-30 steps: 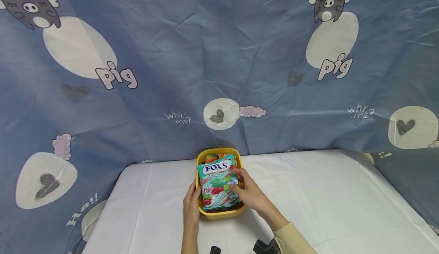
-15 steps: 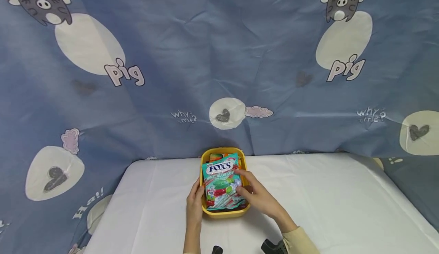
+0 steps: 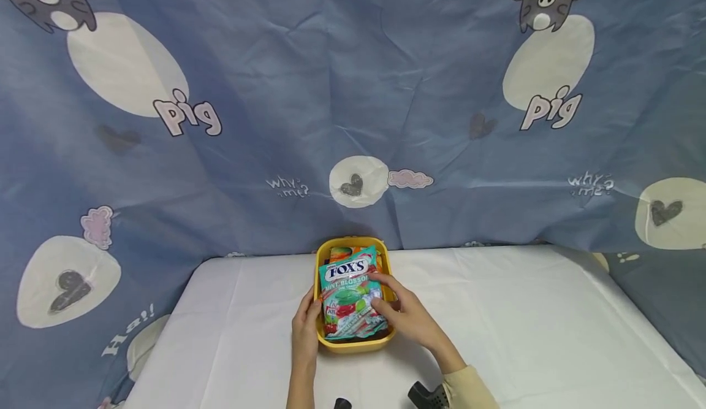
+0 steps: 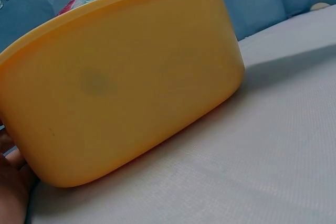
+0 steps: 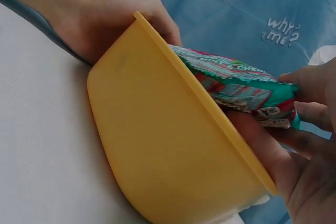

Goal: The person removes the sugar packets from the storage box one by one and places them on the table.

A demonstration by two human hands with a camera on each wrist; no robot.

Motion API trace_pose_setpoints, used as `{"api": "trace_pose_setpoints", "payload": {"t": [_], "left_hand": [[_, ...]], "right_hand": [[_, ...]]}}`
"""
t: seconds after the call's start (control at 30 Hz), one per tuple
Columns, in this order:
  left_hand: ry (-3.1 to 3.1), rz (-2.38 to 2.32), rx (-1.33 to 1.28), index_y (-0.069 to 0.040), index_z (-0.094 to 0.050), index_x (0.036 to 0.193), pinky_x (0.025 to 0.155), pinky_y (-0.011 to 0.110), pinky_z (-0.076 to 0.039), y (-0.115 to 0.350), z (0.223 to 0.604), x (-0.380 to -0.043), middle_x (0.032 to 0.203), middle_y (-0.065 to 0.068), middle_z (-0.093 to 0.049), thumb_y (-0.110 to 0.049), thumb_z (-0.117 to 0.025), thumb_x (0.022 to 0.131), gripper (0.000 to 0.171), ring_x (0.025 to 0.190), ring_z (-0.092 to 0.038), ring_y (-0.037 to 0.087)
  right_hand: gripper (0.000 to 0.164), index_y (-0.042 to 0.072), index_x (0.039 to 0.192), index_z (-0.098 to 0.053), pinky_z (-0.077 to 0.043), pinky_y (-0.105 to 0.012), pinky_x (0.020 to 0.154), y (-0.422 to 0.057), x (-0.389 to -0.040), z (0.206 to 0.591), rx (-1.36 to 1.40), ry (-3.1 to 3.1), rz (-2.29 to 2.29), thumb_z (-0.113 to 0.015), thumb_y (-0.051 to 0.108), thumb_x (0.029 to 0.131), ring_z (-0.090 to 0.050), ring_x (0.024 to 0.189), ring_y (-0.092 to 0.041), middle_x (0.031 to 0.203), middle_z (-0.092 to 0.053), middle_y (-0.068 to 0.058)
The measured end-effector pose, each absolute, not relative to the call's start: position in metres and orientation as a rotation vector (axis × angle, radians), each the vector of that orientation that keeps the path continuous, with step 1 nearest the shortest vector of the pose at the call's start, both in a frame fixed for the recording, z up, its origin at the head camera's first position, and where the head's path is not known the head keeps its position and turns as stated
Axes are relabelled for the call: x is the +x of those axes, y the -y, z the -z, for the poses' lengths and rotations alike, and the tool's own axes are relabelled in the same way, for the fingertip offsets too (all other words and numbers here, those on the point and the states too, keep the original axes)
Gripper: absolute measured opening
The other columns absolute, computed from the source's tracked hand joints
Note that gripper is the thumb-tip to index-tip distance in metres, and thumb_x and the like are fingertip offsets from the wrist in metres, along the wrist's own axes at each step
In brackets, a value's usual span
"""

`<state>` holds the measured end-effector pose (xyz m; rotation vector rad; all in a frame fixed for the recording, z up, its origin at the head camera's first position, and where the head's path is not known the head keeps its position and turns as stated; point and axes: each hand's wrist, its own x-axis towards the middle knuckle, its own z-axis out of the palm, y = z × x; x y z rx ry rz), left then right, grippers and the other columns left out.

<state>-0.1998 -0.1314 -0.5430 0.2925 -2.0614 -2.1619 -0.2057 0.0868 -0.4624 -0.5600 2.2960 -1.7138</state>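
Note:
A teal candy bag (image 3: 350, 298) printed FOX'S lies at the top of a yellow plastic basin (image 3: 358, 348), its near end reaching down inside. My left hand (image 3: 304, 329) grips the basin's left side, thumb over the rim (image 5: 205, 98) and fingers along the outer wall. On the other side, my right hand (image 3: 410, 316) holds the bag's right edge, with finger and thumb around it in the right wrist view. An orange packet (image 3: 361, 251) shows behind the bag. Whatever lies beneath is mostly hidden.
The basin stands on a white-covered table (image 3: 496, 323), close to its back edge. Behind it hangs a blue cloth (image 3: 265, 121) with pig prints. Black devices (image 3: 427, 395) sit near the wrists at the bottom of the head view.
The head view swings slightly and comes back. Both hands stay at the basin and bag, with only slight finger shifts by the right hand on the bag.

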Motion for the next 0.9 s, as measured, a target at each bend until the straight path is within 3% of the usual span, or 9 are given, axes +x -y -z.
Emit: {"api": "trace_pose_setpoints", "payload": {"t": [0.2, 0.5, 0.6, 0.73, 0.77, 0.9], "left_hand": [[2.055, 2.173, 0.277, -0.015, -0.038, 0.145, 0.12, 0.047, -0.02, 0.127, 0.54, -0.2, 0.152, 0.007, -0.035, -0.036, -0.043, 0.099, 0.05, 0.144, -0.026, 0.026], [2.055, 2.146, 0.303, -0.015, -0.039, 0.145, 0.119, 0.046, -0.022, 0.129, 0.538, -0.202, 0.152, 0.008, -0.036, -0.034, -0.043, 0.099, 0.049, 0.143, -0.026, 0.026], [2.044, 2.126, 0.321, -0.017, -0.042, 0.143, 0.116, 0.031, -0.03, 0.129, 0.538, -0.202, 0.15, 0.006, -0.039, -0.034, -0.045, 0.099, 0.048, 0.141, -0.031, 0.023], [2.002, 2.084, 0.357, -0.018, -0.047, 0.14, 0.1, 0.005, -0.034, 0.127, 0.538, -0.2, 0.145, 0.005, -0.046, -0.033, -0.049, 0.098, 0.044, 0.136, -0.039, 0.019], [1.995, 2.073, 0.366, -0.018, -0.048, 0.139, 0.098, 0.002, -0.034, 0.127, 0.539, -0.2, 0.144, 0.005, -0.047, -0.032, -0.049, 0.098, 0.044, 0.136, -0.04, 0.019], [2.004, 2.064, 0.389, -0.017, -0.047, 0.14, 0.107, 0.014, -0.036, 0.126, 0.538, -0.198, 0.146, 0.006, -0.045, -0.032, -0.048, 0.098, 0.045, 0.137, -0.039, 0.02]], "right_hand": [[0.045, 0.016, 0.14, -0.044, -0.059, -0.026, 0.072, -0.09, -0.207, 0.463, -0.52, -2.24, 1.825, -0.054, 0.013, 0.096, -0.068, 0.089, -0.02, 0.142, -0.043, -0.019], [0.043, 0.022, 0.138, -0.047, -0.06, -0.028, 0.075, -0.088, -0.219, 0.482, -0.489, -2.167, 1.968, -0.053, 0.014, 0.096, -0.068, 0.092, -0.02, 0.146, -0.041, -0.011], [0.042, 0.022, 0.137, -0.049, -0.06, -0.028, 0.075, -0.088, -0.219, 0.482, -0.447, -2.169, 2.024, -0.053, 0.014, 0.096, -0.068, 0.095, -0.023, 0.144, -0.044, -0.011], [0.041, 0.019, 0.137, -0.049, -0.06, -0.029, 0.077, -0.09, -0.219, 0.48, -0.431, -2.146, 2.096, -0.052, 0.014, 0.096, -0.064, 0.104, -0.029, 0.142, -0.048, -0.011], [0.041, 0.019, 0.137, -0.049, -0.06, -0.029, 0.077, -0.091, -0.219, 0.48, -0.431, -2.139, 2.108, -0.052, 0.014, 0.096, -0.063, 0.105, -0.03, 0.142, -0.048, -0.011], [0.04, 0.019, 0.135, -0.051, -0.059, -0.028, 0.078, -0.093, -0.22, 0.48, -0.422, -2.141, 2.123, -0.054, 0.015, 0.096, -0.061, 0.109, -0.031, 0.141, -0.049, -0.011]]}}
